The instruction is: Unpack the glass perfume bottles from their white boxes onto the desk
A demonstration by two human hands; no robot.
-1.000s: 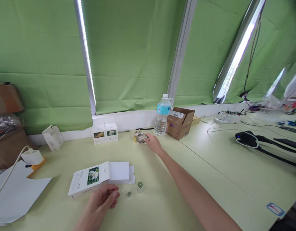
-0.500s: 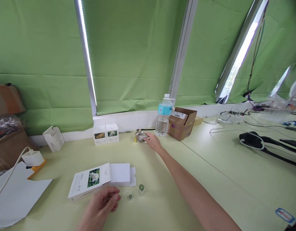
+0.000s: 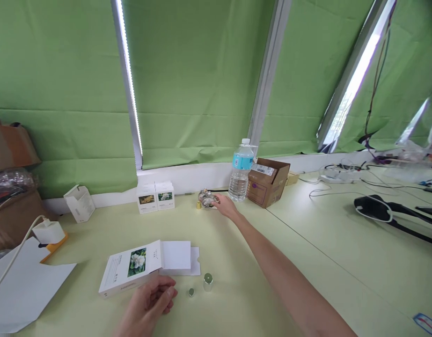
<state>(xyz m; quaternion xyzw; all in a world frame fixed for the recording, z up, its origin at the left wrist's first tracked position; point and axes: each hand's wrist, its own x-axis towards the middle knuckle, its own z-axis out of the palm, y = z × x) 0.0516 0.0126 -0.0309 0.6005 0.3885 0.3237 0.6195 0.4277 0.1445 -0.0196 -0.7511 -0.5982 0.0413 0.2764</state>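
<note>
My right hand (image 3: 225, 206) reaches far across the table, fingertips closed at the right side of a small clear glass bottle (image 3: 206, 197) with gold-coloured fittings. The bottle's exact shape is too small to tell. A little gold cap (image 3: 198, 205) stands just left of it. My left hand (image 3: 154, 299) rests near the front with its fingers loosely curled in; nothing shows in them. It sits beside a white flower-printed box (image 3: 131, 267), which lies open with a white inner tray (image 3: 177, 256) sticking out. Right of that hand stand a small silver cap (image 3: 191, 292) and a larger silver cap (image 3: 208, 282).
Two small white boxes (image 3: 156, 197) stand by the wall, with another white carton (image 3: 79, 203) farther left. Right of the glass bottle are a water bottle (image 3: 240, 173) and an open cardboard box (image 3: 268, 182). Cables and a black strap-like object (image 3: 373, 208) lie at right.
The view has shifted slightly, so most things sit a little farther right and lower. Both hands keep nearly the same places, the right one still at the glass bottle.
</note>
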